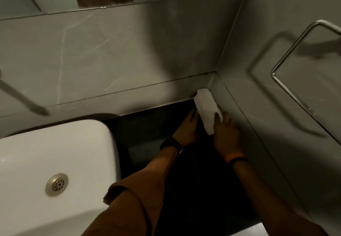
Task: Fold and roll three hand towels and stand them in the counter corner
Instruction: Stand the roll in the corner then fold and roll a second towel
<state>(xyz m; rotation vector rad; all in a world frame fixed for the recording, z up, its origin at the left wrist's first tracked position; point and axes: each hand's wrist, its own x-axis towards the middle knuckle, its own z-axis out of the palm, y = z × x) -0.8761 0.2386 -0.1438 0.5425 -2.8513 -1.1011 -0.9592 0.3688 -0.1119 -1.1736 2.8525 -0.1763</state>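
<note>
A white rolled hand towel (206,107) stands in the far right corner of the black counter (147,125), leaning against the grey side wall. My right hand (224,134) holds the roll's near lower end, fingers wrapped over it. My left hand (186,128) lies flat against the roll's left side, fingers pointing toward the corner. Only this one towel is in view.
A white basin (55,162) with a metal drain (56,184) fills the lower left. Grey marble walls meet at the corner. A chrome towel rail (295,92) juts from the right wall. A mirror runs along the top.
</note>
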